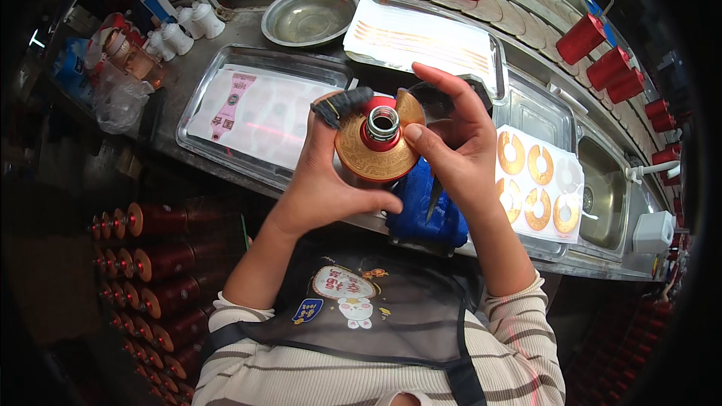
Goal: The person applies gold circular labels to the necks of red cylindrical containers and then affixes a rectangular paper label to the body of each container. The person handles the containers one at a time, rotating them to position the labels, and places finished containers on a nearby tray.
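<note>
My left hand (323,188) is wrapped round a red bottle, whose open, threaded silver neck (383,122) points up at me. A dark cover sits on one of its fingers. Around the neck, on the bottle's shoulder, lies a patterned gold ring label (372,159) with a gap in it. One end of the label stands up a little at the right. My right hand (460,154) has its thumb pressed on the label's right edge, with the index finger stretched out above. The other right fingers are partly hidden. Below the bottle is a blue support (429,214).
At right, a white sheet (524,180) carries several gold ring labels beside a sink (602,203). Trays with label sheets (248,116) and a metal bowl (310,16) cover the bench. Red bottles (162,219) are stacked at lower left; others line the conveyor (519,11) behind.
</note>
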A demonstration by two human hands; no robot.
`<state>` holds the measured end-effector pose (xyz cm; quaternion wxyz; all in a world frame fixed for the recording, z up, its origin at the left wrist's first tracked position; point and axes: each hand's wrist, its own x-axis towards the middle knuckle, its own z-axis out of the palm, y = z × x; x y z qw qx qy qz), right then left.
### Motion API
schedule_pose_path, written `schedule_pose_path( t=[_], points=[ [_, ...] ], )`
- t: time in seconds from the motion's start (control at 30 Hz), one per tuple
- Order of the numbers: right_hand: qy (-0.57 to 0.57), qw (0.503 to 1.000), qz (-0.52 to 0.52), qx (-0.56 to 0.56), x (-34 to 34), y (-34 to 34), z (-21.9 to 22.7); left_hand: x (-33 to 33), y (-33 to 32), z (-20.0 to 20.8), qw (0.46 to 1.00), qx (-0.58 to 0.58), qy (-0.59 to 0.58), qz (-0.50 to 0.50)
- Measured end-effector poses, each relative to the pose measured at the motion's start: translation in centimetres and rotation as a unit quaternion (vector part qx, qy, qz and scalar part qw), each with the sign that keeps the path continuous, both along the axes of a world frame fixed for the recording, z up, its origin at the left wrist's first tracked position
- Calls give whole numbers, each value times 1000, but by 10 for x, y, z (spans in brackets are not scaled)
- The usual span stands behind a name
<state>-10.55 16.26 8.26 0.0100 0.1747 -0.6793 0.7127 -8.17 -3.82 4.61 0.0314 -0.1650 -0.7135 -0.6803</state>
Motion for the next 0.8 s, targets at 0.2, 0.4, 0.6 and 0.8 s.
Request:
schedule_pose_path(
  t=[0.2,0.4,0.6,0.8],
  points=[
    [14,999,-37,8,8,-2,4,-5,-3,6,995,75,-42,-43],
    [26,998,-62,-18,14,-10,3,-1,-4,0,997,-72,-7,17],
    [-39,997,-44,-48,15,-6,-1,-13,-12,8,969,191,-93,-124],
    [-17,998,-49,20,17,-15,2,-2,2,20,964,214,-151,-53]
  ],
)
